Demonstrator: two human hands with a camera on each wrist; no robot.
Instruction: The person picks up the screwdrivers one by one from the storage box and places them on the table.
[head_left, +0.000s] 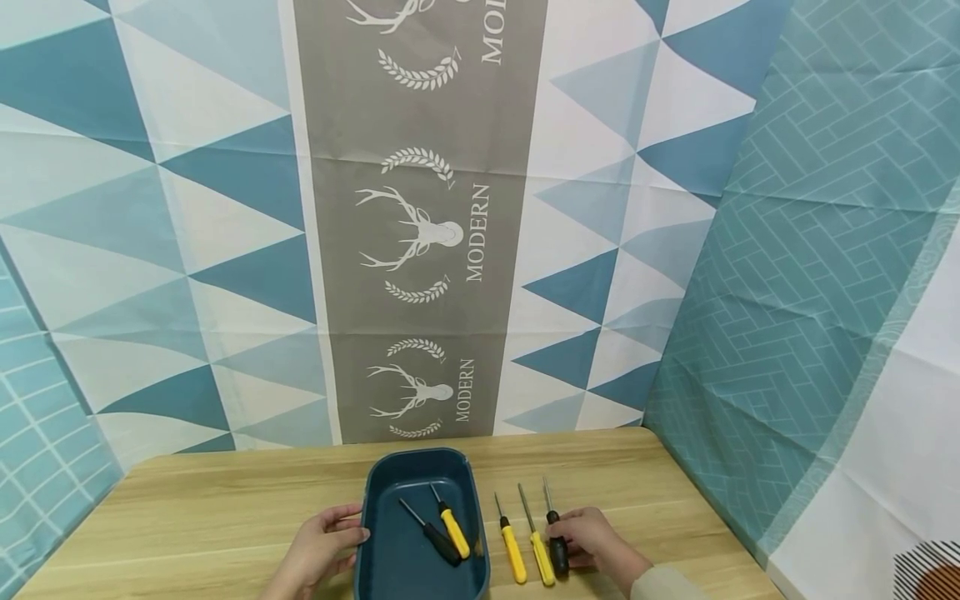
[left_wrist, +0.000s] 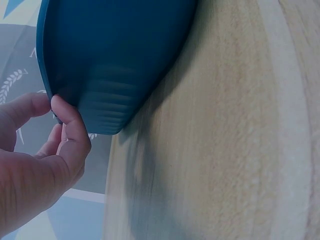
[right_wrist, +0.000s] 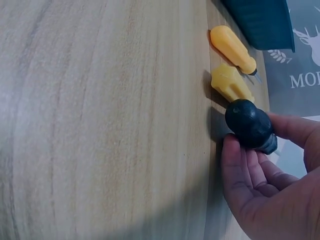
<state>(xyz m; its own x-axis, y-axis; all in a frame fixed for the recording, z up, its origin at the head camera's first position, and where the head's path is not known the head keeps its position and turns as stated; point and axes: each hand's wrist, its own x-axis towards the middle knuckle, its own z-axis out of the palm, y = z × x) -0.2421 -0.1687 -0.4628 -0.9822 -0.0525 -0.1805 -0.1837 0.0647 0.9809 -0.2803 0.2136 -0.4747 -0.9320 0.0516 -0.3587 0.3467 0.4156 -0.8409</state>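
Observation:
My left hand pinches the left rim of a dark blue tray between thumb and fingers; the left wrist view shows that grip close up. Inside the tray lie a black-handled screwdriver and a yellow-and-black one. To the right of the tray, my right hand holds a screwdriver with a black handle between thumb and fingers, its shaft pointing away from me. Beside it on the table lie a screwdriver with a clear yellow handle and a yellow-and-black screwdriver, roughly parallel.
The wooden table reaches back to a patterned cloth hanging behind it. Along the right side hangs a teal cloth. The tray's raised walls stand between my two hands.

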